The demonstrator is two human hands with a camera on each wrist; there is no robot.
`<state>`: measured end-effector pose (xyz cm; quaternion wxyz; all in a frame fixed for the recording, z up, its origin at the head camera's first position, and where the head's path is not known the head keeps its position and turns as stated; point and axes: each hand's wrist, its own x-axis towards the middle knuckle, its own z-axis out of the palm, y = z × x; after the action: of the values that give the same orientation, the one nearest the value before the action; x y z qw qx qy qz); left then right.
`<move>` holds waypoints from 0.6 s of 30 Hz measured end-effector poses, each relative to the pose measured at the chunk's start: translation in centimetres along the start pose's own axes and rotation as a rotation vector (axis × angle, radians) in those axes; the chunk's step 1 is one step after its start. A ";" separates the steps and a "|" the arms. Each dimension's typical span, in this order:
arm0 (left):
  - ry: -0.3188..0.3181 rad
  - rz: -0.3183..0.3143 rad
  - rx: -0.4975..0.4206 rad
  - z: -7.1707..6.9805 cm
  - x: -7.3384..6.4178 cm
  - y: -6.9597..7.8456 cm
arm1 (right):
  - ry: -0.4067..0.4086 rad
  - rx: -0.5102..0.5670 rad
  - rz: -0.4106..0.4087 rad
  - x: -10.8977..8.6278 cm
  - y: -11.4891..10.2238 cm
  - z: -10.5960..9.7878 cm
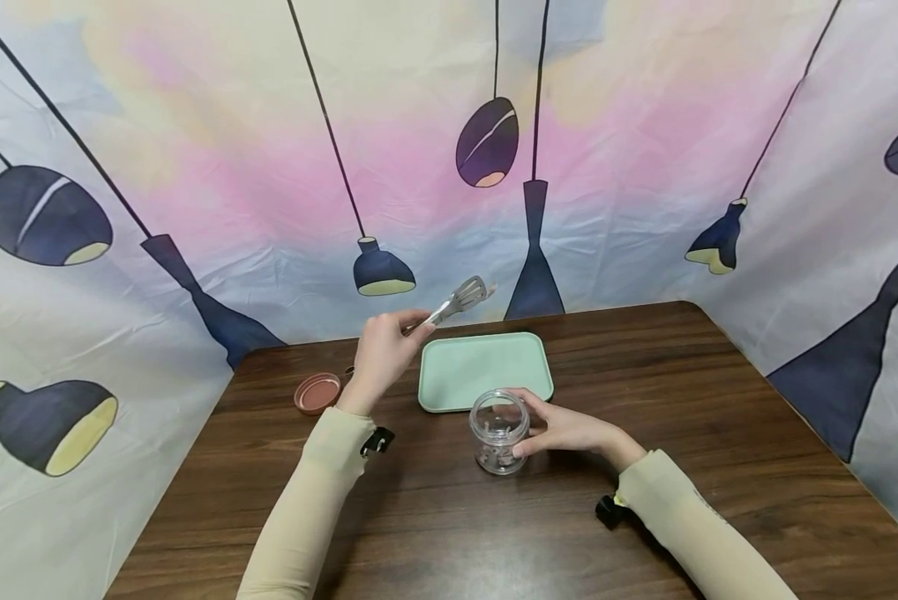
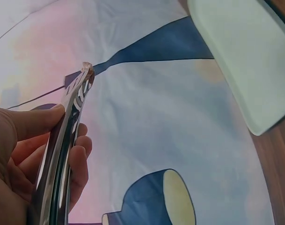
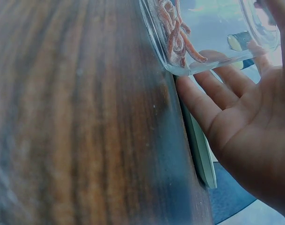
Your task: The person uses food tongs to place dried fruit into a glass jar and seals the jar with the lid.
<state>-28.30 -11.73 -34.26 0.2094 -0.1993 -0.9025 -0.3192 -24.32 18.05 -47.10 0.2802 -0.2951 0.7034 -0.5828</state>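
Note:
My left hand (image 1: 379, 357) grips a pair of metal tongs (image 1: 460, 300), raised above the far side of the table. In the left wrist view, a small brownish-pink piece (image 2: 88, 67) sits at the tongs' slotted tips. My right hand (image 1: 572, 429) holds a clear glass jar (image 1: 486, 457) from its right side, the jar upright on the table with its mouth uncovered. Through the glass in the right wrist view, several curled orange-brown strips (image 3: 170, 28) lie at the bottom. Just behind the jar is a mint-green tray (image 1: 486, 367), with nothing seen on it.
A reddish-brown round lid (image 1: 318, 392) lies on the dark wooden table (image 1: 449, 533), left of my left wrist. Part of a small dark ring-shaped thing (image 1: 349, 371) shows beside that wrist. A cloth backdrop (image 1: 418, 167) printed with lamps hangs behind the table.

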 end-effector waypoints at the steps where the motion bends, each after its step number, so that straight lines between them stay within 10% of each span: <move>1: 0.002 0.001 -0.013 -0.2 0.0 0.1 | 0.000 0.000 -0.003 0.0 0.0 0.0; 18: 0.175 0.086 -0.203 -6.6 -2.1 3.2 | -0.020 0.007 -0.020 0.0 0.0 0.0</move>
<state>-23.25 -14.25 -29.07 0.2796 -0.2292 -0.8345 -0.4158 -24.28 18.07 -47.10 0.2823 -0.3071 0.6956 -0.5849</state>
